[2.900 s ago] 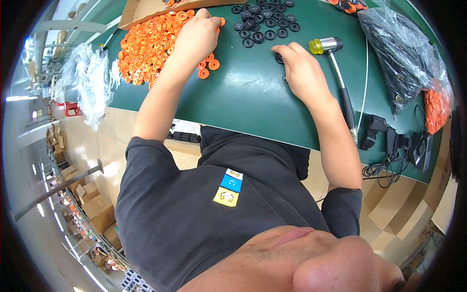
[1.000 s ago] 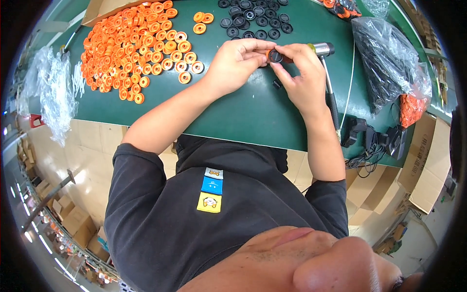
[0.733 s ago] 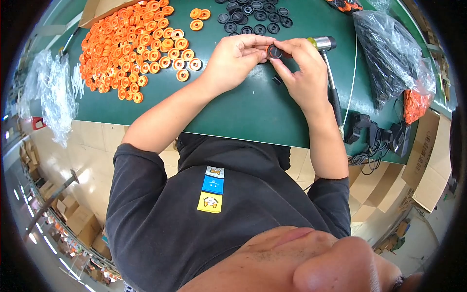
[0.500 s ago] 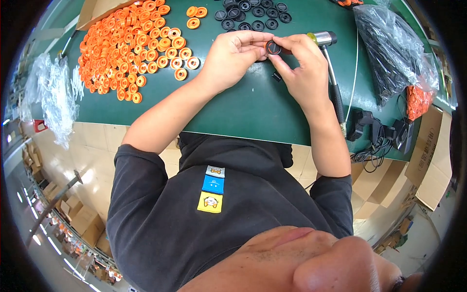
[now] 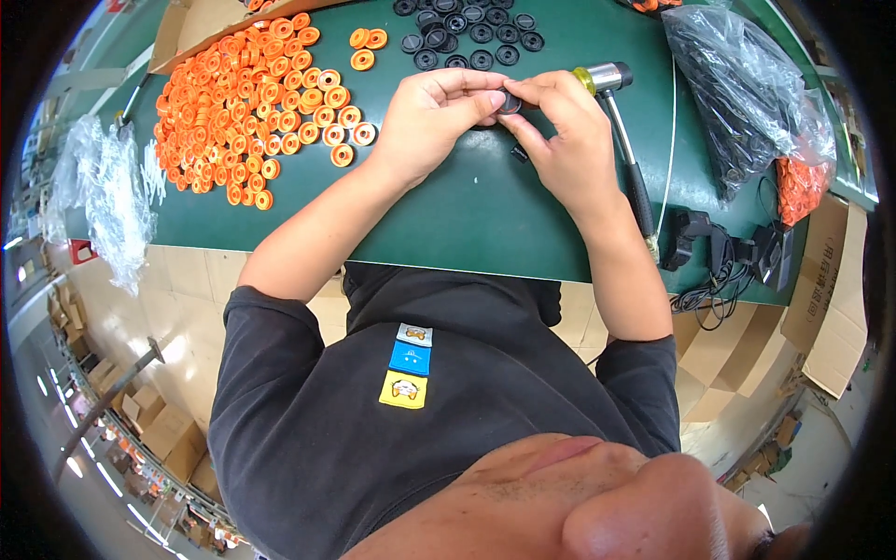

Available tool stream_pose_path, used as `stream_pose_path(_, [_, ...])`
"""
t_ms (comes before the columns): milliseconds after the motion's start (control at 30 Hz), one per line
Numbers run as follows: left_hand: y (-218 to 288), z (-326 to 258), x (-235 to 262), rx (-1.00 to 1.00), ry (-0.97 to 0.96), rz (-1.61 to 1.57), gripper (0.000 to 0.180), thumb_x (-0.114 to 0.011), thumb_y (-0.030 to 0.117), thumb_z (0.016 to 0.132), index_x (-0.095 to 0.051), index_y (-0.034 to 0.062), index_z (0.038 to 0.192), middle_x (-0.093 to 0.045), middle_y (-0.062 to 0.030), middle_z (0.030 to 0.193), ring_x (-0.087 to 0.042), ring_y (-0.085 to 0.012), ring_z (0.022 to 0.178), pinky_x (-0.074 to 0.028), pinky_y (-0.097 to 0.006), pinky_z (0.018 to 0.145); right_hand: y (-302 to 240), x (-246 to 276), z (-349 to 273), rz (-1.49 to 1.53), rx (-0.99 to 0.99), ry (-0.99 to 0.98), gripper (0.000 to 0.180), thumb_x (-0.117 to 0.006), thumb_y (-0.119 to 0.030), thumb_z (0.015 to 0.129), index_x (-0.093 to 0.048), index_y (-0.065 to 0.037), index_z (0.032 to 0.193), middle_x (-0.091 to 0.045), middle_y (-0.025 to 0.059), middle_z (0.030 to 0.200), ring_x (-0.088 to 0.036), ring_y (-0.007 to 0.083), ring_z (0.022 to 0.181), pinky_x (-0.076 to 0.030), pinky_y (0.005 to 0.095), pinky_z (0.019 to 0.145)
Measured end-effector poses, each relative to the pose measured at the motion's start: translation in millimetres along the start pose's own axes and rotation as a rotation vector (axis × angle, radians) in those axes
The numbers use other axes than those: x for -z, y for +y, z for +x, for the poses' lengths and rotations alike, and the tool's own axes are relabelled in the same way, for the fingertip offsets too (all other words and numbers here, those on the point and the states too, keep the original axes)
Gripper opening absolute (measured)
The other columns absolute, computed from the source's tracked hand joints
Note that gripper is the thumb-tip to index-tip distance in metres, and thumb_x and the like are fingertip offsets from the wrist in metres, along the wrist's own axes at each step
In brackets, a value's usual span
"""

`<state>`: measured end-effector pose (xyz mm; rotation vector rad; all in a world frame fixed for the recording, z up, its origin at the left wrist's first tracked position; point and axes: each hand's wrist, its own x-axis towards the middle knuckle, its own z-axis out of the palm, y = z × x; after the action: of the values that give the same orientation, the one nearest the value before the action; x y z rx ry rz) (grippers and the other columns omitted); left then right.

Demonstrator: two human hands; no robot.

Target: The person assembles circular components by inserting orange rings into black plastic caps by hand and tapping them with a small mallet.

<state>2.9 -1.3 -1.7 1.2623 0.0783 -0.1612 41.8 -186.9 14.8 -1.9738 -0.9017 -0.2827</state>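
Black cloth is closest to me: a short-sleeved shirt [image 5: 504,411] with three little patches [image 5: 409,358] down the front. Past it I see a green table [image 5: 448,229]. Over the table, the left hand [image 5: 422,119] and the right hand [image 5: 569,135] come together. Both have fingers pinched narrow, holding one dark round piece [image 5: 510,103] between their tips. Fingers cover some of it, so I can't tell its whole shape. A small black bit [image 5: 520,152] lies on the table near the right thumb. Right of that hand is a hammer [image 5: 637,184] with a yellow end and a black end. On the left is a big heap of orange wheels [image 5: 233,117]. Farther off I see loose black discs [image 5: 455,24] and a cardboard box [image 5: 191,37].
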Motion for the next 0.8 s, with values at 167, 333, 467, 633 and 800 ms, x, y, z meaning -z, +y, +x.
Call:
stream_pose_path(167, [-3, 1, -2, -0.035, -0.007, -0.004, 0.027, -0.067, 0.007, 0.096, -0.064, -0.0061, 0.119, -0.071, -0.0101, 0.106, -0.067, -0.0120, 0.094, -0.055, -0.025, 0.086, 1, -2, 0, -0.023, 0.012, -0.015, 0.035, -0.080, 0.000, 0.074, -0.069, 0.000, 0.108, -0.065, 0.0133, 0.096, -0.068, 0.0274, 0.086, -0.057, 0.0343, 0.076])
stream_pose_path(333, [-4, 0, -7, -0.195, -0.007, 0.074, 0.025, -0.060, 0.002, 0.098, -0.062, -0.0048, 0.122, -0.069, -0.0122, 0.115, -0.066, -0.0157, 0.106, -0.052, -0.031, 0.098, 11, -11, -4, 0.574, -0.403, 0.042, 0.028, -0.077, -0.004, 0.084, -0.069, 0.003, 0.110, -0.065, 0.0080, 0.101, -0.068, 0.0146, 0.092, -0.057, 0.0277, 0.086])
stream_pose_path(467, [-8, 0, -8, -0.239, 0.022, 0.126, 0.024, -0.060, 0.002, 0.099, -0.063, -0.0038, 0.122, -0.070, -0.0113, 0.114, -0.066, -0.0157, 0.104, -0.052, -0.030, 0.098, 15, -15, -8, 0.611, -0.469, 0.022, 0.026, -0.075, -0.008, 0.089, -0.068, 0.004, 0.111, -0.066, 0.0061, 0.100, -0.068, 0.0134, 0.092, -0.057, 0.0270, 0.084])
stream_pose_path(633, [1, -2, -4, -0.211, 0.031, 0.243, 0.024, -0.064, 0.005, 0.097, -0.065, -0.0035, 0.119, -0.071, -0.0100, 0.110, -0.067, -0.0145, 0.101, -0.053, -0.028, 0.093, 11, -12, -5, 0.698, -0.620, -0.029, 0.024, -0.072, -0.009, 0.092, -0.067, 0.004, 0.112, -0.070, 0.0064, 0.096, -0.068, 0.0123, 0.085, -0.057, 0.0259, 0.079])
stream_pose_path(800, [-4, 3, -2, -0.100, 0.033, 0.181, 0.024, -0.066, 0.007, 0.096, -0.066, -0.0044, 0.117, -0.071, -0.0100, 0.107, -0.067, -0.0135, 0.098, -0.054, -0.027, 0.090, 14, -13, -8, 0.775, -0.669, -0.044, 0.020, -0.069, -0.007, 0.095, -0.066, 0.005, 0.110, -0.071, 0.0078, 0.093, -0.067, 0.0116, 0.076, -0.057, 0.0250, 0.072])
